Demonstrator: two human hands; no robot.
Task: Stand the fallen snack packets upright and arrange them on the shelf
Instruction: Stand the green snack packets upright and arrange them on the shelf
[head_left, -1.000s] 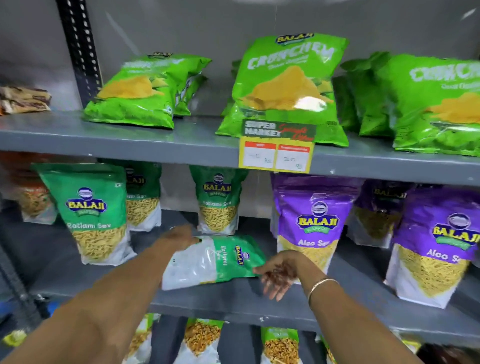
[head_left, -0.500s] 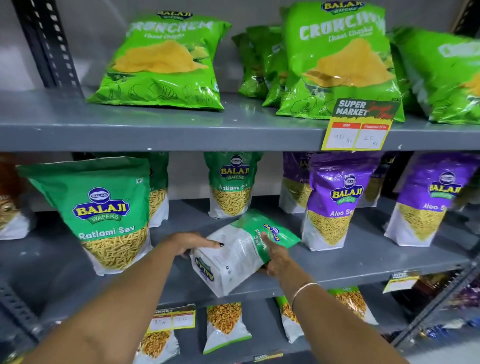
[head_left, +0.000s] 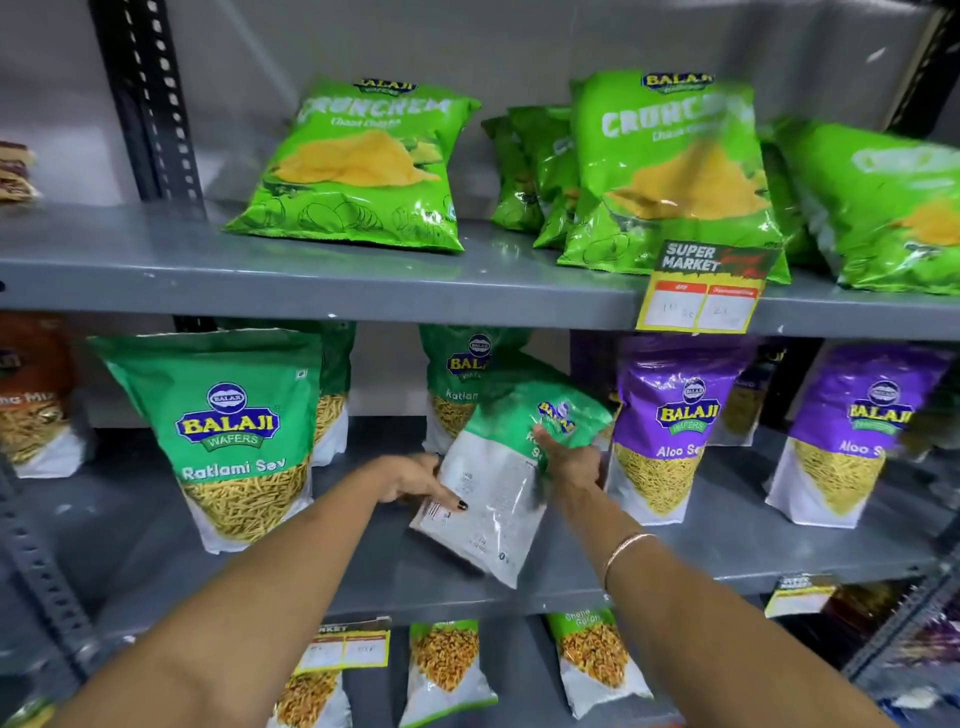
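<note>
A green and white Ratlami Sev packet (head_left: 498, 488) is tilted above the middle grey shelf (head_left: 363, 561), its white back facing me and its green top leaning up to the right. My left hand (head_left: 415, 480) grips its left edge, thumb on the white panel. My right hand (head_left: 569, 457) holds its right side near the green top. Another Ratlami Sev packet (head_left: 457, 384) stands upright just behind it, and a larger one (head_left: 234, 436) stands to the left.
Purple Aloo Sev packets (head_left: 670, 431) stand close on the right. Green Crunchem bags (head_left: 363, 166) lie on the top shelf, with a price tag (head_left: 701, 293) on its edge. More packets (head_left: 447, 670) stand on the bottom shelf. A slotted upright (head_left: 150, 104) rises at left.
The packet went from lying flat on the shelf to being lifted and tilted toward upright, green top rising. Both hands closed on its sides. The view shifted downward and leftward.
</note>
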